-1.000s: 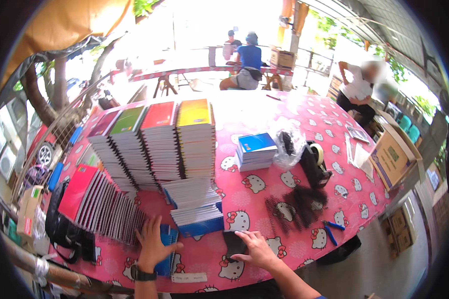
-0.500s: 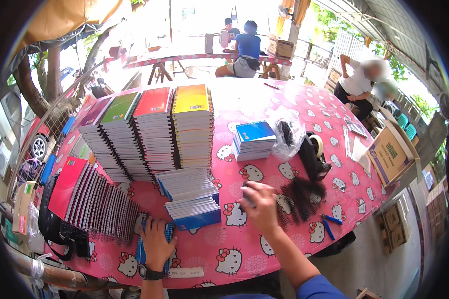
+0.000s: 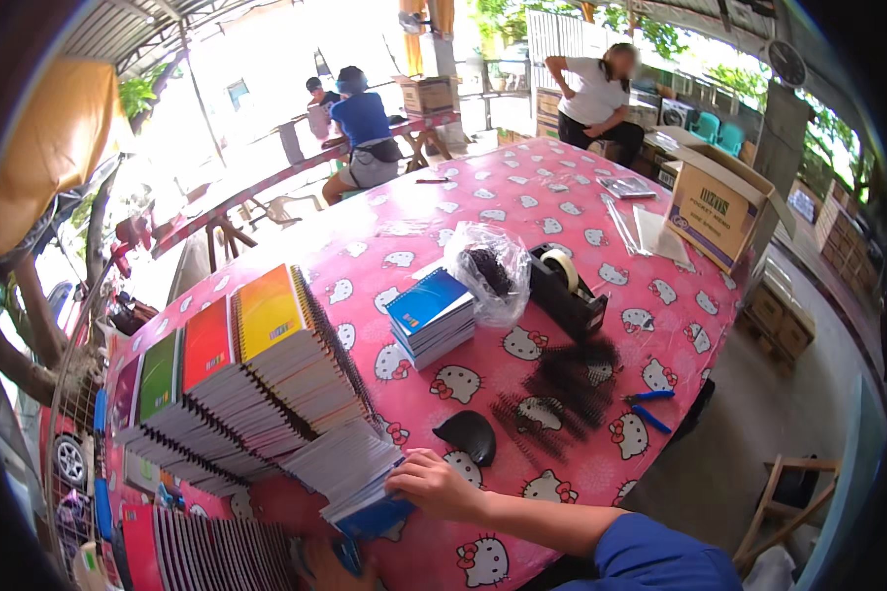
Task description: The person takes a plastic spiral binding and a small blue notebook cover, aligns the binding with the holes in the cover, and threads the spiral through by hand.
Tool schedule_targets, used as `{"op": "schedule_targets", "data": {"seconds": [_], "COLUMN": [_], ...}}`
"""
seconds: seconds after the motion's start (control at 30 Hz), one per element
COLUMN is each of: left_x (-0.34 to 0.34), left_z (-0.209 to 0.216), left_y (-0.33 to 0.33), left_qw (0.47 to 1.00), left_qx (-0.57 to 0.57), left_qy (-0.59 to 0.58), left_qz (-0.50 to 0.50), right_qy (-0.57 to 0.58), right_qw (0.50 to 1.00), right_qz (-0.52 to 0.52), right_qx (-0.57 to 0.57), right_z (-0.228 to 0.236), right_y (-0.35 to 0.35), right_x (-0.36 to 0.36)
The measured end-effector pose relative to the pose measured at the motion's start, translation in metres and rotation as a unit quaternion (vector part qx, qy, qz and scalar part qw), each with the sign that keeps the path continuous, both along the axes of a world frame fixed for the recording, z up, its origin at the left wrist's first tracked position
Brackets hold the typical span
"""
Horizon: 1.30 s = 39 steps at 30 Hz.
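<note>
My right hand (image 3: 434,485) reaches to a leaning stack of blue-covered notebooks (image 3: 373,514), its fingers curled over the right edge of the pile. My left hand (image 3: 330,566) is low at the bottom edge, smeared by motion. It is beside a blue spiral notebook (image 3: 347,554), and its grip cannot be made out. A black curved object (image 3: 466,435) lies on the table beyond my right hand. Loose black spiral binding coils (image 3: 562,389) are spread to its right.
Tall stacks of spiral notebooks (image 3: 266,325) stand left, with red ones (image 3: 143,547) nearer. Behind are a short blue stack (image 3: 431,305), a plastic bag (image 3: 488,276) and a tape dispenser (image 3: 569,295). Blue-handled pliers (image 3: 650,409) and a carton (image 3: 715,212) are right. Other people are farther off.
The view has turned to the right. My right hand has let go of the black object and moved left onto the blue notebooks. My left hand has shifted and is blurred.
</note>
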<state>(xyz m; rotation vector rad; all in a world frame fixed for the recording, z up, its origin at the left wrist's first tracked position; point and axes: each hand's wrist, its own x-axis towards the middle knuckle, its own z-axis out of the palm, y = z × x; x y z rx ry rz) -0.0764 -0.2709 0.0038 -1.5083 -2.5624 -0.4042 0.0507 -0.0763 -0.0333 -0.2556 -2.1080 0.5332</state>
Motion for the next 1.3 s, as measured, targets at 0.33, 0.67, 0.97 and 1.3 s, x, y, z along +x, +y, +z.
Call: {"op": "schedule_targets", "data": {"seconds": [0.33,0.67,0.97,1.3], "left_x": [0.027,0.077,0.088,0.086], "left_z": [-0.032,-0.084,-0.036,-0.031], "left_y": [-0.009,0.003,0.021,0.031], "left_qw": [0.851,0.720,0.951,0.934], "left_qx": [0.125,0.346,0.216,0.267], "left_qy": [-0.510,-0.602,-0.088,-0.088], "left_qz": [-0.015,0.002,-0.205,-0.220], "right_qy": [-0.057,0.083,0.055,-0.262], "right_qw": [0.964,0.828,0.878,0.880], "right_qz": [0.162,0.050,0.081,-0.397], "right_qx": [-0.202,-0.553,-0.469,-0.015], "right_z": [0.024,-0.016,-0.021,-0.027], "right_y": [-0.025,-0.080,-0.065,0.071], "right_x": [0.056,0.062,0.061,0.124]}}
